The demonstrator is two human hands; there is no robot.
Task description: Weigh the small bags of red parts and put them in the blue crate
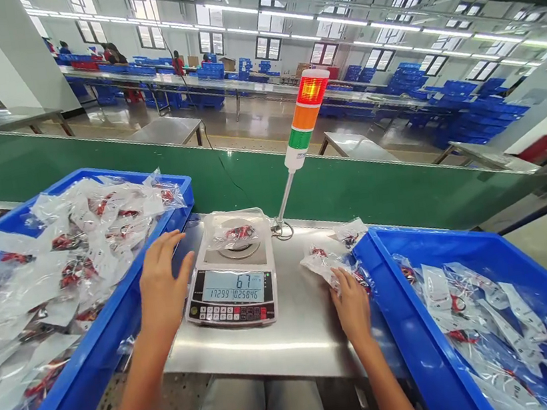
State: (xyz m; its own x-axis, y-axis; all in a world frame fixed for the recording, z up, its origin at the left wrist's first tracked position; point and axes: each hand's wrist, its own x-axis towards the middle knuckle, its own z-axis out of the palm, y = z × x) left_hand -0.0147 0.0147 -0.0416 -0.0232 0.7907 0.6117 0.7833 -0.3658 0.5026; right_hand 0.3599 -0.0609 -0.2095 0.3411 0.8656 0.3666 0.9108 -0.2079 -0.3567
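Note:
A digital counting scale [232,298] stands on the steel table [292,344], reading 67 with a clear plastic bag of red-and-black parts [234,235] on its pan. My left hand [162,287] is open, fingers spread, between the scale and the rim of the left blue crate [117,320]. That crate holds many sealed plastic bags with red parts [73,258]. My right hand [352,305] lies on a small bunch of plastic bags [326,265], fingers closed over them, next to the rim of the right blue crate [389,284], which holds more bags [485,318].
A red, orange and green stack light [302,110] on a thin metal pole stands behind the scale. Beyond it runs a green conveyor belt [147,161]. Far back, co-workers [177,63] stand at long tables with stacked blue crates [403,80].

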